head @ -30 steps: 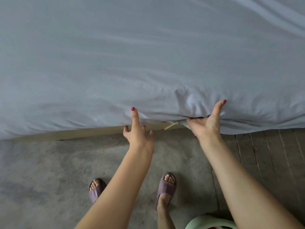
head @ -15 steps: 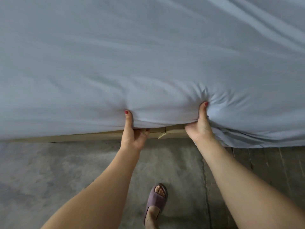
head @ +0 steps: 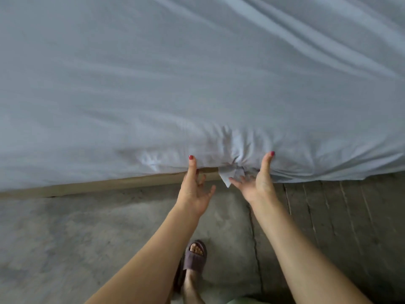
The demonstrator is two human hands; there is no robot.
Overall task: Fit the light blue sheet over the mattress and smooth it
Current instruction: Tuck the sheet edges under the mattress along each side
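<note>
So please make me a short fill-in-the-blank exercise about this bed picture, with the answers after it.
1. The sheet on the mattress is light ____.
2. Each thumb pressing the sheet's edge has a ____ nail; left hand, right hand.
3. One foot wears a ____ slipper.

Answers: blue; red; purple

Both thumbs press the light blue sheet (head: 197, 84) at the mattress edge

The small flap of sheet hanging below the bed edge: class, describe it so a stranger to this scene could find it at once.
Start at the large light blue cotton sheet over the mattress and follow its near edge to where the left hand and right hand meet it. Between them, under a knot of creases, a small pointed flap of sheet hangs down; elsewhere the edge is tucked.
</note>
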